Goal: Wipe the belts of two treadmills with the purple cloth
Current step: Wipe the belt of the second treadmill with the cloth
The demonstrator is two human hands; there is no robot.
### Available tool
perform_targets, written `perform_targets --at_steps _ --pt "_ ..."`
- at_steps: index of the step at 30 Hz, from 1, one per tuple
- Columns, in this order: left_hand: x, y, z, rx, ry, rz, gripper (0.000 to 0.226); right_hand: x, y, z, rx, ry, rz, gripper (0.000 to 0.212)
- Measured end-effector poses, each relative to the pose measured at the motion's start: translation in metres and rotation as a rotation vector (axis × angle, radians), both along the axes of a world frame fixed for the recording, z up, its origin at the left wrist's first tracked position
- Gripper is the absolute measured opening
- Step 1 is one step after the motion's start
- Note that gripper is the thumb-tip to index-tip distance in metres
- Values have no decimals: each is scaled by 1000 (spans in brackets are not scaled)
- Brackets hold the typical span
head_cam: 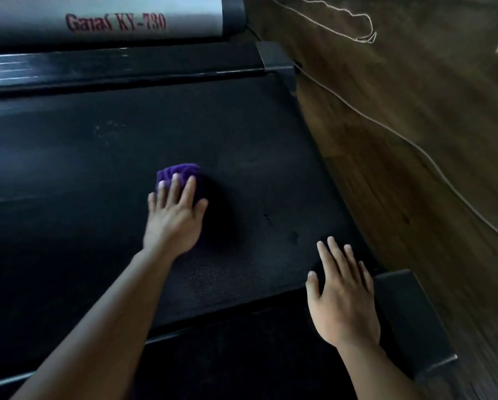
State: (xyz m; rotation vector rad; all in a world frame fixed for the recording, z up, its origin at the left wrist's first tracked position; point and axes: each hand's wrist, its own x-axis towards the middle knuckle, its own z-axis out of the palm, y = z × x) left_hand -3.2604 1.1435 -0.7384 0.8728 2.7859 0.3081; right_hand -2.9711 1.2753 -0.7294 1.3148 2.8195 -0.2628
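Cloth (181,172): solid purple. Belt (126,157): black, fine woven texture, pale dusty specks. Motor cover (112,21): silver-grey with red lettering, black end cap. Floor (415,140): brown wood grain. Cable (386,122): white.

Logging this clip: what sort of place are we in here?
Likely a home workout room or small gym, though little of it shows: a black treadmill belt, its hood printed with KY-730, and wood-look floor with a loose cord alongside.

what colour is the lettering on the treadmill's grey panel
The lettering is red, seen in the head view, the only one.
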Motion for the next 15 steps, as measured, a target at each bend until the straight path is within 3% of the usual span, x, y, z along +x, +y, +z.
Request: perform_targets --at_steps 7,12,15 --pt "96 104 9 26 6 -337 63 -1 0 3 -18 0 -3 63" --pt "133 30 1 53 41 -383 61 0 0 5 -57 -15 -15 63" --pt "115 -33 -3 29 49 -300 62 -1 0 3 -48 -2 -15 67"
